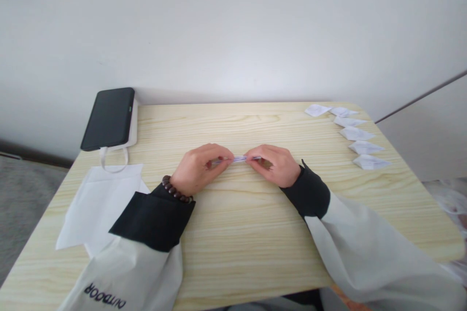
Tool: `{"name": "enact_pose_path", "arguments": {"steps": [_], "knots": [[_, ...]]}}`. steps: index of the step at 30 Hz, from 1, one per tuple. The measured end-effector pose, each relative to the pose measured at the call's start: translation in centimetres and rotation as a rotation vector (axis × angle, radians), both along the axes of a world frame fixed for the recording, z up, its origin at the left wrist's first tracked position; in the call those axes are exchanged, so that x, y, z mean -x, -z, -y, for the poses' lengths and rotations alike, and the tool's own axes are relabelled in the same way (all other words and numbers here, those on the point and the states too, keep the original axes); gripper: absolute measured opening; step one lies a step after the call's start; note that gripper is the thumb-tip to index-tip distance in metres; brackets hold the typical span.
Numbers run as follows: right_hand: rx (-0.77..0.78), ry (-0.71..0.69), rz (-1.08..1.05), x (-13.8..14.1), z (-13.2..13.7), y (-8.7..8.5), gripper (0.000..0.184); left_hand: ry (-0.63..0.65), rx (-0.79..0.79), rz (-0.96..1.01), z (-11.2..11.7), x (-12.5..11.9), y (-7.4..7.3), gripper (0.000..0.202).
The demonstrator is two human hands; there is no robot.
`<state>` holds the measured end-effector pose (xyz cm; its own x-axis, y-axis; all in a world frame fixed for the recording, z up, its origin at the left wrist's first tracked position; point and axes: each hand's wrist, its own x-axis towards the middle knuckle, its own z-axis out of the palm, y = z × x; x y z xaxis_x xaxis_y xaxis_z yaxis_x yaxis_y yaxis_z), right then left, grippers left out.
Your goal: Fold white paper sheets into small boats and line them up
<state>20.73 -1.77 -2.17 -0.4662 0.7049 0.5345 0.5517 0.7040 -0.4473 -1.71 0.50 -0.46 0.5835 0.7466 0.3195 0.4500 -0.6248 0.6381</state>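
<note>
My left hand and my right hand rest on the light wooden table, near its middle. Between them they pinch a small folded piece of white paper, seen edge-on as a thin strip. The fingers of both hands are curled and closed on its two ends. A dark bead bracelet sits on my left wrist.
A row of several folded white paper shapes lies along the table's far right edge. A black phone on a white power bank stands at the far left corner. Flat white paper sheets lie by my left arm.
</note>
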Motion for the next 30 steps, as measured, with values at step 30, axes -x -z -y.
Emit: {"name": "enact_pose_path", "arguments": {"steps": [30], "knots": [[0.103,0.235,0.222,2.1,0.9,-0.2,0.013,-0.034,-0.071,-0.18,0.6,-0.9,0.1,0.019]]}}
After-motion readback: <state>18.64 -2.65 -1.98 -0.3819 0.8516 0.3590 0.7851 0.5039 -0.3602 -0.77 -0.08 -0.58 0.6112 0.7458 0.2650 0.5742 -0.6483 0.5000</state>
